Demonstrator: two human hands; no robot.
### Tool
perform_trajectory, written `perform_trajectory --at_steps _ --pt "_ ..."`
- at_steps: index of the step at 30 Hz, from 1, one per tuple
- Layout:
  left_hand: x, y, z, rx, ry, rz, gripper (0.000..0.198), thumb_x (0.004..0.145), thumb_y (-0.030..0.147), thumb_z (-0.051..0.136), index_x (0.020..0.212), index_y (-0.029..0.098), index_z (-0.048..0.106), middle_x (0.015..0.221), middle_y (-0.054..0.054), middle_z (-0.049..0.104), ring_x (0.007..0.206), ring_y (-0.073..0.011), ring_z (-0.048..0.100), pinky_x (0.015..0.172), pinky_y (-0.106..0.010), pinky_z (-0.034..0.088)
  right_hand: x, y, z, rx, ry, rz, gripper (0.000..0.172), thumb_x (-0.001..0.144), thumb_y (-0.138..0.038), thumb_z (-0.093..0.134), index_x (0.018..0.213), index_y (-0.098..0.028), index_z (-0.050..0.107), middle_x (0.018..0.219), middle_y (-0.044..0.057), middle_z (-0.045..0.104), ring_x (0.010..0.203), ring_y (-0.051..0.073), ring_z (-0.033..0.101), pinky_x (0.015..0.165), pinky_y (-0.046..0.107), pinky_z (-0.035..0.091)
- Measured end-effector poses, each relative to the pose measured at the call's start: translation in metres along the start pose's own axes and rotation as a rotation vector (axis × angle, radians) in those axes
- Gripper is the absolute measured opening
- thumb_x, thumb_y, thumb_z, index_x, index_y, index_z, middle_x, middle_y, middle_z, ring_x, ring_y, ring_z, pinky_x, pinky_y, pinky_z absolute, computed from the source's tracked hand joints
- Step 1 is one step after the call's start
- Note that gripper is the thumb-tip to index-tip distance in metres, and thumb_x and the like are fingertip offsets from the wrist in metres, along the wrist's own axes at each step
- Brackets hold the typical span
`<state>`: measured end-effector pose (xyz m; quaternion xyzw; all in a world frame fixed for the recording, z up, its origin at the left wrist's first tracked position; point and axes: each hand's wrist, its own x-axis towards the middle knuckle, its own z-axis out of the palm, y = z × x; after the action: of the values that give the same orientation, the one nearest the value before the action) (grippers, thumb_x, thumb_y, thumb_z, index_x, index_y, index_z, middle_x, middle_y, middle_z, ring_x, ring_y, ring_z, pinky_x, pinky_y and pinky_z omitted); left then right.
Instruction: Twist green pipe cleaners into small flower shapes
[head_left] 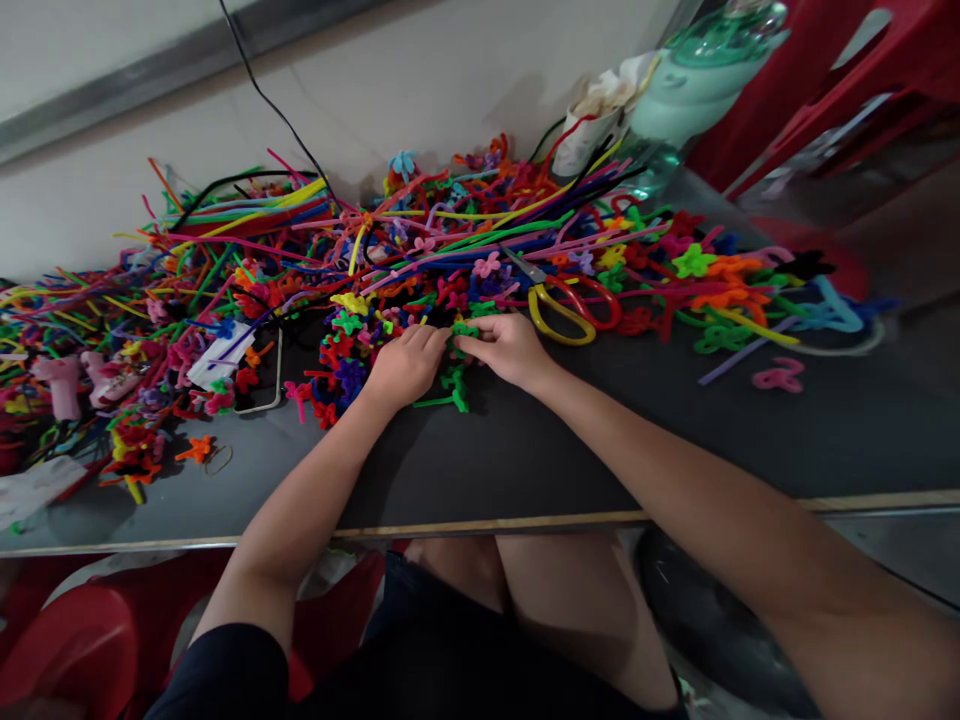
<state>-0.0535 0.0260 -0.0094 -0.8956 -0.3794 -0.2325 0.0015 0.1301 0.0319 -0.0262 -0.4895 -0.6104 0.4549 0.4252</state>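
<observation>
Near the middle of the dark table, my left hand point(406, 368) and my right hand point(511, 350) meet at a small green pipe-cleaner shape point(463, 330). My right thumb and forefinger pinch it from the right. The left fingertips are bent together at its left side, and part of their grip is hidden. Just below my hands lies another green pipe-cleaner piece point(454, 390). Beside my left hand is a heap of small bent pieces in blue, red and yellow. Scissors point(564, 312) with one yellow and one red handle rest right of my right hand.
Loose pipe cleaners point(255, 215) pile along the wall. A phone-like object point(262, 385) lies partly covered at left. A green bottle point(686, 95) and a paper cup point(585, 140) stand at back right. The table edge point(525, 523) runs before my lap.
</observation>
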Motion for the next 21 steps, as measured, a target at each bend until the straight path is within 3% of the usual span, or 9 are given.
perform_trajectory --at_steps 7,12,21 --pt "0.0 -0.003 0.002 0.221 0.033 0.031 0.031 0.097 0.032 0.039 0.104 0.012 0.062 0.09 -0.012 0.068 0.083 -0.0209 0.064 0.062 -0.027 0.046 0.001 -0.002 -0.002 0.02 -0.025 0.045 0.021 0.072 -0.038 0.068 0.072 -0.018 0.072 0.061 0.005 0.07 0.048 0.015 0.059 0.044 0.026 0.042" --pt "0.0 -0.004 0.003 0.289 0.015 0.087 0.027 0.098 0.03 0.042 0.094 0.014 0.063 0.083 -0.008 0.068 0.079 -0.0165 0.062 0.056 -0.023 0.041 -0.001 -0.008 -0.003 -0.023 -0.048 0.039 0.019 0.07 -0.035 0.068 0.072 -0.016 0.072 0.057 0.003 0.068 0.049 0.014 0.059 0.049 0.026 0.044" --pt "0.001 -0.001 -0.004 0.433 0.067 0.216 0.027 0.098 0.026 0.041 0.09 0.014 0.064 0.075 -0.004 0.067 0.07 -0.0146 0.061 0.051 -0.026 0.037 -0.002 -0.015 -0.003 -0.022 -0.04 0.063 0.013 0.067 -0.028 0.067 0.068 -0.016 0.071 0.054 0.002 0.067 0.047 0.014 0.059 0.049 0.026 0.044"
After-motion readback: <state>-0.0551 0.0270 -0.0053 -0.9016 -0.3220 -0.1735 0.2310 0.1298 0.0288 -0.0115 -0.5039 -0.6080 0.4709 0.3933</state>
